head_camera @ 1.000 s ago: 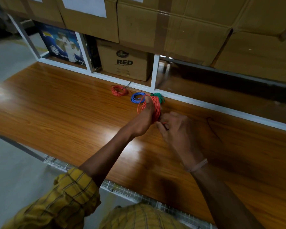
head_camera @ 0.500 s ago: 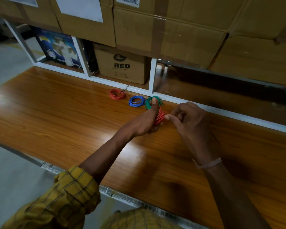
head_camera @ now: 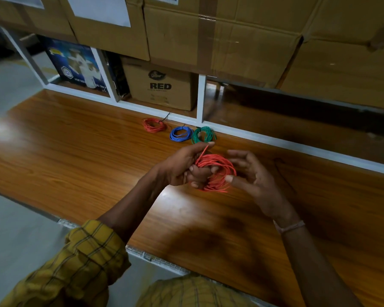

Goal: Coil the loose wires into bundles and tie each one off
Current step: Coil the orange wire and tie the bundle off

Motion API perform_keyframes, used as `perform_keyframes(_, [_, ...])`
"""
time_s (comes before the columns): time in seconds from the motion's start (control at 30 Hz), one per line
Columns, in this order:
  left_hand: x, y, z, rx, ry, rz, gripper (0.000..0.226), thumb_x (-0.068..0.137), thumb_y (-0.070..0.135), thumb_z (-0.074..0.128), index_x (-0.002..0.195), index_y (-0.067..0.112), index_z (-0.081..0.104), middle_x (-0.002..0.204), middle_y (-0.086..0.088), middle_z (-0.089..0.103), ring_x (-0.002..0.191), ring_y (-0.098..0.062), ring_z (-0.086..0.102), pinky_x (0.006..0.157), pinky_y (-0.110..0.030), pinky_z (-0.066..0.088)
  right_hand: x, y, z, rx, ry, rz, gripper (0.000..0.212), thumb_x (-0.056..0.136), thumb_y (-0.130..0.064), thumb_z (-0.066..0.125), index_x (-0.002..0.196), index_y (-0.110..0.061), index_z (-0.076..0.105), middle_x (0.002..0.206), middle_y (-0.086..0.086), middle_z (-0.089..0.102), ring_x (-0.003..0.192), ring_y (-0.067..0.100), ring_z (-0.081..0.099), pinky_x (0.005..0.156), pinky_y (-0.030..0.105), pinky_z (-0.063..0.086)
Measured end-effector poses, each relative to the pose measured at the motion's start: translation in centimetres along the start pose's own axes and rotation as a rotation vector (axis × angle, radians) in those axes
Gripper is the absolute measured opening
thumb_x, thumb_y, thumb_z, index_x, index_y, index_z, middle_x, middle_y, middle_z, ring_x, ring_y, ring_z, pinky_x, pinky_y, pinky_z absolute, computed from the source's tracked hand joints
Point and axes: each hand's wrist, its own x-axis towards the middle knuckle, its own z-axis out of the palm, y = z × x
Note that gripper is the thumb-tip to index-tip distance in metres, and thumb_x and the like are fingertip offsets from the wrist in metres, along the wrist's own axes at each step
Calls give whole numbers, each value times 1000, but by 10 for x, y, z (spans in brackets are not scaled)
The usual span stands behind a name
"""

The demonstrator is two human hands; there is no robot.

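Note:
My left hand (head_camera: 182,166) grips an orange-red wire coil (head_camera: 218,171) above the wooden table (head_camera: 75,151), fingers curled through its loops, with one wire end sticking up past the index finger. My right hand (head_camera: 251,173) is beside the coil with spread, relaxed fingers; its thumb tip touches the coil's right edge. Three finished bundles lie in a row at the back of the table: a red coil (head_camera: 154,125), a blue coil (head_camera: 181,134) and a green coil (head_camera: 203,135).
A white shelf frame (head_camera: 201,100) borders the table's far edge. Under the shelf stand a cardboard box marked RED (head_camera: 160,85) and a blue printed box (head_camera: 75,65). Large cardboard cartons (head_camera: 231,36) overhang above. Grey floor lies to the left.
Both hands have drawn back toward me with the orange-red coil. The right hand has let go of its pinch and opened; the coil now shows as a full ring in the left hand.

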Motion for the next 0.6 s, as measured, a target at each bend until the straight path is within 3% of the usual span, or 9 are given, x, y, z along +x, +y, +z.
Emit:
perform_keyframes(0.1, [10,0,4,3,161,0,61,108,47,25,84,6,62,49,6,22,37,-11,18,44,-22,36,1,8,-2,13,76,16,50,86,-27,79,130,-25,56,124,-2,70,119,15,67,101,52,56])
perform_keyframes(0.2, [27,-5,9,37,383,33,64,113,40,28,65,19,64,48,7,30,36,-8,23,43,-23,34,5,18,-3,39,174,40,42,88,-17,79,124,-18,59,116,5,73,110,22,71,94,53,58])
perform_keyframes(0.33, [52,-9,15,107,709,64,40,114,34,42,80,16,55,54,3,39,39,-11,31,39,-23,38,6,27,-8,104,240,47,37,88,-10,79,121,-13,62,106,15,74,100,37,72,84,53,62])
perform_keyframes(0.4, [65,-15,13,209,827,84,32,113,34,47,89,14,56,55,2,45,42,-14,36,39,-24,38,6,30,-10,105,242,39,38,89,-10,78,123,-16,62,101,15,74,95,36,72,81,52,62])
perform_keyframes(0.5, [80,-22,12,331,902,117,30,112,37,47,94,13,54,57,2,48,45,-14,41,44,-29,39,5,33,-15,60,238,3,57,91,-11,76,139,-32,54,91,12,71,87,31,71,78,41,61])
perform_keyframes(0.6, [89,-24,17,419,908,107,31,113,36,45,95,13,53,59,2,50,45,-13,43,46,-30,40,2,37,-26,-38,177,-8,69,95,-14,71,150,-46,45,84,1,61,78,14,63,74,28,57])
